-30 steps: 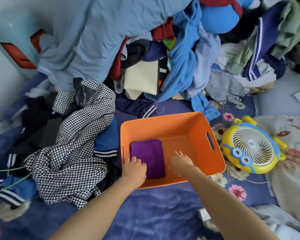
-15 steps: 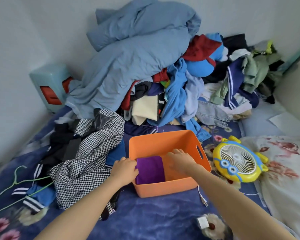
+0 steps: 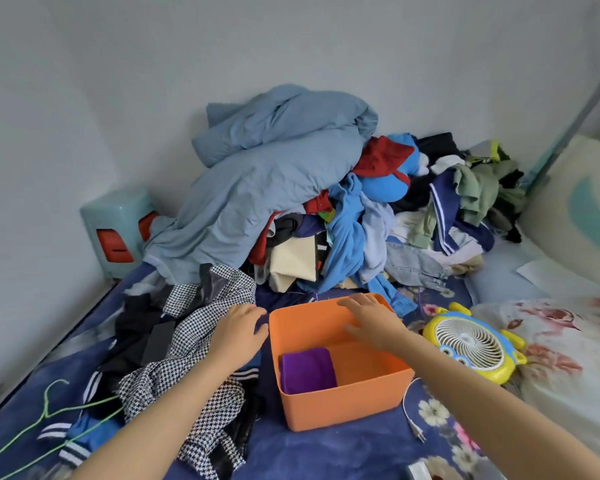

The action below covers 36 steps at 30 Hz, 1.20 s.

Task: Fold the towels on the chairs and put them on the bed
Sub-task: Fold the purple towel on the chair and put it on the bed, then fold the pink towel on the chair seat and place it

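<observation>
On the dark blue flowered bed sheet (image 3: 326,452), near the middle of the scene, stands an orange rectangular plastic bin (image 3: 340,403). A folded purple towel (image 3: 307,374) lies flat on its floor, against the left wall and the near wall.

My left hand (image 3: 239,332) hangs just left of the bin's far left corner, over a black-and-white houndstooth garment (image 3: 201,327). Its fingers are loose and hold nothing. My right hand (image 3: 371,318) is spread flat at the bin's far rim, fingers straight and apart, gripping nothing; I cannot tell whether it touches the rim.

Far behind the bin rises a heap of mixed clothes (image 3: 378,237), with a pale blue quilt (image 3: 267,181) slumped over its left side. A yellow cartoon-faced fan (image 3: 471,344) lies on the sheet just right of the bin. A white cable with a plug (image 3: 413,420) runs by the bin's near right corner. At near left lies a green wire hanger (image 3: 49,410), and a pale teal stool (image 3: 115,230) stands in the far left corner.
</observation>
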Each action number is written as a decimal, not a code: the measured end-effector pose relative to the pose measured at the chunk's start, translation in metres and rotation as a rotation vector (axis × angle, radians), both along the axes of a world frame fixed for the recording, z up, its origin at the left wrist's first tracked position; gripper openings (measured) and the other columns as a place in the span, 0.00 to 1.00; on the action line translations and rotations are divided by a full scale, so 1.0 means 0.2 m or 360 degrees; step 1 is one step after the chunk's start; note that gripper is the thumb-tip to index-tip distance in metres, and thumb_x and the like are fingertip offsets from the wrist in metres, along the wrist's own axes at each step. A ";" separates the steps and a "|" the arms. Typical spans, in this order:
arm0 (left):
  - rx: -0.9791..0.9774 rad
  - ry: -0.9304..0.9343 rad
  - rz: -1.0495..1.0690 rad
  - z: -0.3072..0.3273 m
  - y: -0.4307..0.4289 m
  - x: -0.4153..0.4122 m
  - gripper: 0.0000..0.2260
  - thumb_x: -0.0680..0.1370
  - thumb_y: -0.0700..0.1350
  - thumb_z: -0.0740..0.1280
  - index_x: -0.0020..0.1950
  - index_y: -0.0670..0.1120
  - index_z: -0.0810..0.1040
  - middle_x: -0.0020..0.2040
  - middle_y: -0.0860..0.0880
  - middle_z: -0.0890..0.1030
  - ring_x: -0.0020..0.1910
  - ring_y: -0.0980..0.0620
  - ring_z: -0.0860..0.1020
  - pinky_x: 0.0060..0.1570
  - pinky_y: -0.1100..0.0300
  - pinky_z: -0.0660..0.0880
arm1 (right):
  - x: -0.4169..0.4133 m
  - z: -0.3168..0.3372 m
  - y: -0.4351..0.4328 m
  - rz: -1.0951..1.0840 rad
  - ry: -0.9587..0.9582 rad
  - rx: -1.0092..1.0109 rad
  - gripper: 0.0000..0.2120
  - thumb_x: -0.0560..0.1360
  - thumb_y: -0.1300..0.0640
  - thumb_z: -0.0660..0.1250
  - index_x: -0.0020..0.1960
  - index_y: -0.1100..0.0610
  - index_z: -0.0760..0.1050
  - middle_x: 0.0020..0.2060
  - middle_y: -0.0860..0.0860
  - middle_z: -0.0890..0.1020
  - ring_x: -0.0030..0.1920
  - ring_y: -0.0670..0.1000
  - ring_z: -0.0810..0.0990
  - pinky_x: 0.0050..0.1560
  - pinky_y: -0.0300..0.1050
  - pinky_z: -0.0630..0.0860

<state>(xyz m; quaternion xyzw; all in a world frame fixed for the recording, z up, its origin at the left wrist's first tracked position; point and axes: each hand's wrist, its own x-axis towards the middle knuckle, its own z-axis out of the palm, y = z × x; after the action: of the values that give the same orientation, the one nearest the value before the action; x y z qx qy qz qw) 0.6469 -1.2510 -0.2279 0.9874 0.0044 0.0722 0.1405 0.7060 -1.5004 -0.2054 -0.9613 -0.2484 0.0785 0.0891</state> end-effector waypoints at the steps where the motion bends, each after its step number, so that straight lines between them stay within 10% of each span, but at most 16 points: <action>1: -0.0043 -0.0018 -0.0006 0.01 0.02 0.00 0.17 0.79 0.48 0.60 0.67 0.46 0.71 0.66 0.50 0.73 0.66 0.50 0.68 0.64 0.57 0.64 | -0.03 0.01 0.00 -0.0024 -0.0025 0.0001 0.25 0.78 0.53 0.59 0.73 0.51 0.58 0.71 0.52 0.63 0.71 0.55 0.60 0.65 0.49 0.67; 21: -0.0231 0.0110 -0.1230 0.05 -0.45 -0.41 0.15 0.79 0.47 0.59 0.65 0.47 0.73 0.66 0.49 0.73 0.64 0.47 0.69 0.60 0.57 0.68 | -1.56 0.09 -0.25 -0.1303 -0.0122 -0.0341 0.24 0.78 0.51 0.59 0.73 0.51 0.60 0.71 0.51 0.64 0.70 0.53 0.63 0.65 0.45 0.64; 36: -0.0240 0.0125 -0.2378 0.20 -1.52 -2.05 0.25 0.72 0.57 0.51 0.58 0.46 0.78 0.58 0.47 0.78 0.58 0.45 0.73 0.59 0.54 0.69 | -3.59 0.17 -0.49 -0.2423 -0.0131 -0.0324 0.24 0.79 0.50 0.58 0.73 0.50 0.59 0.72 0.52 0.63 0.71 0.55 0.63 0.68 0.46 0.65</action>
<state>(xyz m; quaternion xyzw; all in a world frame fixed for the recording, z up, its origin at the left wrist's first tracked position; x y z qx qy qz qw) 0.2368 -1.5559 -0.1880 0.7171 -0.6570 -0.0782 0.2191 -0.0121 -1.5976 -0.1716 -0.8730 0.4871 -0.0178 0.0202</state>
